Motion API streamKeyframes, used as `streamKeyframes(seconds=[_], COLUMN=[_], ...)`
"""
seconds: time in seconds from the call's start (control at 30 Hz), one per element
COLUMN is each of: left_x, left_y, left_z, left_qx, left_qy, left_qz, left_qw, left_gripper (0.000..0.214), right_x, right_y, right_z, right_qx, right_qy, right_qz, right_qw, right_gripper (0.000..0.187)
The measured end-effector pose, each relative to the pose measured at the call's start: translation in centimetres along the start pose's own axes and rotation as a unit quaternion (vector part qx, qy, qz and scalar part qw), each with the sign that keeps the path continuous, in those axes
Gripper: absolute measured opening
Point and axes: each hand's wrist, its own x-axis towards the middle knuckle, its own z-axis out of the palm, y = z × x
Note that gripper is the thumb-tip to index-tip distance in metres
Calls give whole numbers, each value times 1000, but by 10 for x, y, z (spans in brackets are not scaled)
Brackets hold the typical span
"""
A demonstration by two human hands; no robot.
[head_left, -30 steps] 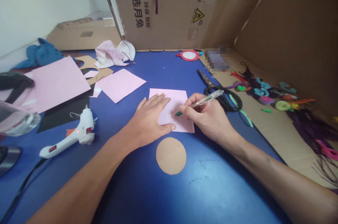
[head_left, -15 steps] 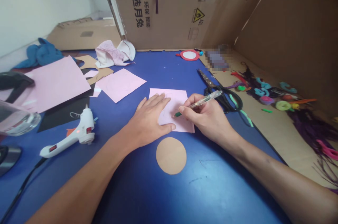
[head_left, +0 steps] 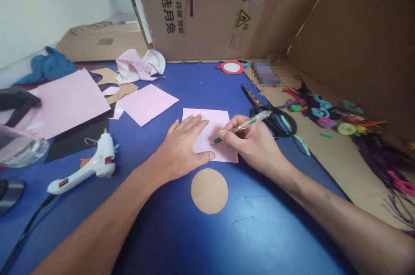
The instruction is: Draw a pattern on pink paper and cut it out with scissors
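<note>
Left hand (head_left: pixel 183 147): lay flat at the centre of the frame, palm down, fingers stretched out and slightly apart, clamped on nothing; it pressed on the left part of the pink paper square (head_left: pixel 216 118).
Right hand (head_left: pixel 254 143): sat just right of centre, fingers closed together around the pen (head_left: pixel 248 125) in a writing grip.
Pen: clear barrel with a green tip, tilted up and to the right; the tip touched the pink paper square between the two hands.
Pink paper square: lay flat on the blue table surface (head_left: pixel 194 236) at the centre of the frame, partly covered by both hands; a faint curved line showed on it near the left fingertips.
Tan circle (head_left: pixel 209 190): lay flat just below the pink paper square, apart from both hands.
Scissors (head_left: pixel 272 113): lay right of centre, just beyond the right hand, black handles toward the person.
Glue gun (head_left: pixel 87 167): white, lay on its side at the lower left, well apart from the left hand.
Second pink sheet (head_left: pixel 147 103): lay flat up and left of centre.
Large pink sheet (head_left: pixel 69 100): lay at the left edge, over a black sheet (head_left: pixel 74 141).
Coloured craft pieces (head_left: pixel 327 115): were scattered on cardboard at the right.
Cardboard box (head_left: pixel 207 7): stood across the top of the frame.
</note>
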Motion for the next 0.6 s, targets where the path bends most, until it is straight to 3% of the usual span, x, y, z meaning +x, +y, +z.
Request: streamKeyframes(seconds=[0.2, 0.6], left_x=[0, 1], left_y=[1, 1], left_z=[-1, -1], left_qx=[0, -4], left_qy=[-4, -3], left_qz=[0, 2], left_qw=[1000, 1000], left_gripper=[88, 86], right_x=[0, -1], right_y=[0, -1], right_z=[0, 0], right_qx=[2, -2], right_qy=[28, 21], right_qz=[-10, 7], right_qw=[1000, 1000], right_gripper=[23, 23])
